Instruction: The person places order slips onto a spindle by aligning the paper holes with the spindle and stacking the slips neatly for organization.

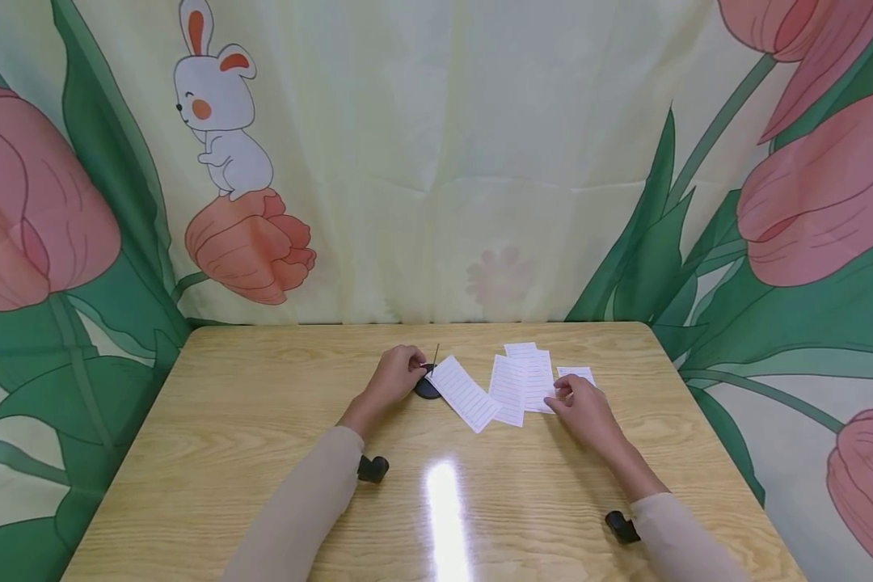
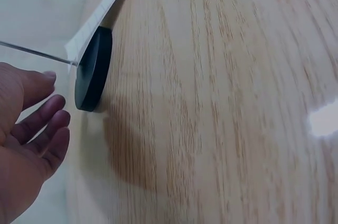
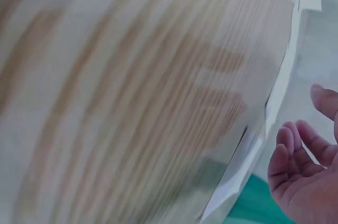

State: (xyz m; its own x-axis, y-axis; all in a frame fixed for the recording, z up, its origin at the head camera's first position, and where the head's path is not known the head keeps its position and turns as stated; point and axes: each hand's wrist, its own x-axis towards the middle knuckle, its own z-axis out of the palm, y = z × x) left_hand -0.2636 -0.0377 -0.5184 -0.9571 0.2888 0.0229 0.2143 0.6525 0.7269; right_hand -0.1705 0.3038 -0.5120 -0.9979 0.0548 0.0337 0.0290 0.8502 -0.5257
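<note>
A bill spike, with a round black base (image 1: pixel 428 388) and a thin upright metal rod (image 2: pixel 39 52), stands toward the back of the table. One lined paper slip (image 1: pixel 466 394) lies with its upper left corner over the base, at the foot of the rod. My left hand (image 1: pixel 398 373) is beside the base with fingers loosely bent and nothing between them; in the left wrist view they are apart from the rod. Over the right-hand slips hovers my right hand (image 1: pixel 580 404), its fingers loosely curled and holding nothing. It partly covers a slip (image 1: pixel 576 373) at the far right.
Several lined slips (image 1: pixel 527 380) overlap one another between the two hands. The wooden table (image 1: pixel 262 404) ends at a patterned curtain (image 1: pixel 422 202) behind it. A bright light reflection (image 1: pixel 445 517) falls on the near part of the tabletop.
</note>
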